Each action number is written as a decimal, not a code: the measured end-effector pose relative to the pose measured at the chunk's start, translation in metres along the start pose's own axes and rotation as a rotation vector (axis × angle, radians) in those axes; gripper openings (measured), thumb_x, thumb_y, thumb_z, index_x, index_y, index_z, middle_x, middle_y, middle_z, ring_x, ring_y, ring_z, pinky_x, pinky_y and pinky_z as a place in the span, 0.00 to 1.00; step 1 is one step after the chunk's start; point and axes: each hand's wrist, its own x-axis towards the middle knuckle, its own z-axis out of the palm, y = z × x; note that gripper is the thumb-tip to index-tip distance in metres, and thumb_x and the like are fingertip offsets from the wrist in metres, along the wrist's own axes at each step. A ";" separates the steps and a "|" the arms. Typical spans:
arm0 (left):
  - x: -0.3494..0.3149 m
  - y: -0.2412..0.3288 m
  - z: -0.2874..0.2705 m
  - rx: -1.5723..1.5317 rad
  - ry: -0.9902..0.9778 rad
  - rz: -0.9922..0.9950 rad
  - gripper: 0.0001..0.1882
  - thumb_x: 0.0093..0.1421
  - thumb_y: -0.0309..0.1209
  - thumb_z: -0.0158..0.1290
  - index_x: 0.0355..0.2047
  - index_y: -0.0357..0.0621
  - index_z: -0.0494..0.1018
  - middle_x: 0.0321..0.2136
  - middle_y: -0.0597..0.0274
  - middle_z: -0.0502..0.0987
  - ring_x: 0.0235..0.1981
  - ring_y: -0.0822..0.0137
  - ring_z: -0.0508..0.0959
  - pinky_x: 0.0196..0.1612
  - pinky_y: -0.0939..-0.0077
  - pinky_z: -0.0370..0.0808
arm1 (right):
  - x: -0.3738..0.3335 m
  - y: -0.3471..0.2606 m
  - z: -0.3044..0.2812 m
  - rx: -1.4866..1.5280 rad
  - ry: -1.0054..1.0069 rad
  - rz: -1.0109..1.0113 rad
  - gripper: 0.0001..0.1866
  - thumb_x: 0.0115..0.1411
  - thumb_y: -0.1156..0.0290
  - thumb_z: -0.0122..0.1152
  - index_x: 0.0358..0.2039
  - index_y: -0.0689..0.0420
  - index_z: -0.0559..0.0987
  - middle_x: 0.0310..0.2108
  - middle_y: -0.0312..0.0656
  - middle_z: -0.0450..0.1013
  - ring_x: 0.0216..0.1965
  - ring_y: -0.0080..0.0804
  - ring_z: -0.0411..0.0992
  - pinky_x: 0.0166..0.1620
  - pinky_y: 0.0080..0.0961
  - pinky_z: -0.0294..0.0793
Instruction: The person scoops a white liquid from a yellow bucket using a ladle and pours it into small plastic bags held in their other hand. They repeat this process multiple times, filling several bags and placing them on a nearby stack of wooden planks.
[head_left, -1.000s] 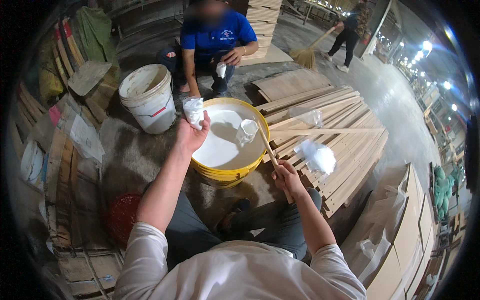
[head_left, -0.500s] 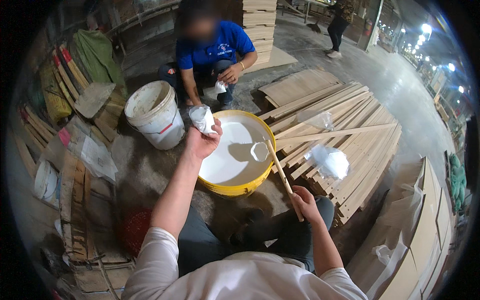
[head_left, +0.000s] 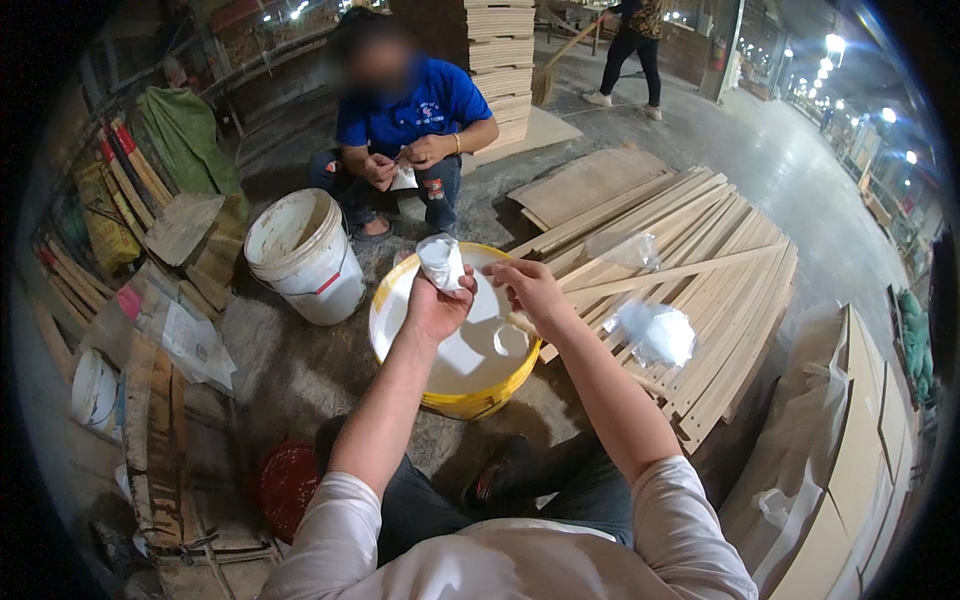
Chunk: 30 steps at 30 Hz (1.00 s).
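My left hand [head_left: 440, 305] is closed round a small white plastic bag [head_left: 440, 262], its mouth facing up above the yellow-rimmed bucket [head_left: 480, 403]. White liquid fills much of the bucket. Just right of the bag is my right hand [head_left: 532, 295], its fingers bent and apart, with nothing visible in them. Below that hand, a ladle [head_left: 511, 341] with a white cup sits in the liquid; my right arm hides most of its wooden handle. Across from me a crouching person in a blue shirt pinches another small white bag [head_left: 404, 178] with both hands.
A white bucket [head_left: 310, 275] stands left of the yellow one. Wooden slats [head_left: 700, 300] lie at the right, with clear plastic bags [head_left: 655, 332] on top. Wrapped boards [head_left: 830, 480] line the near right. A red round container [head_left: 287, 490] is by my left leg. Farther back, a person sweeps.
My right hand has let go of the ladle's handle and moved up beside the bag. My left hand shifted right with the bag. The other person's hands came together on their bag.
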 end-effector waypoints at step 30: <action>-0.021 -0.023 0.008 0.031 0.016 0.061 0.16 0.61 0.42 0.38 0.37 0.45 0.69 0.27 0.60 0.72 0.24 0.66 0.72 0.21 0.82 0.68 | -0.058 -0.006 -0.004 -0.338 0.070 -0.139 0.16 0.59 0.63 0.49 0.37 0.63 0.77 0.28 0.41 0.74 0.31 0.25 0.70 0.35 0.21 0.68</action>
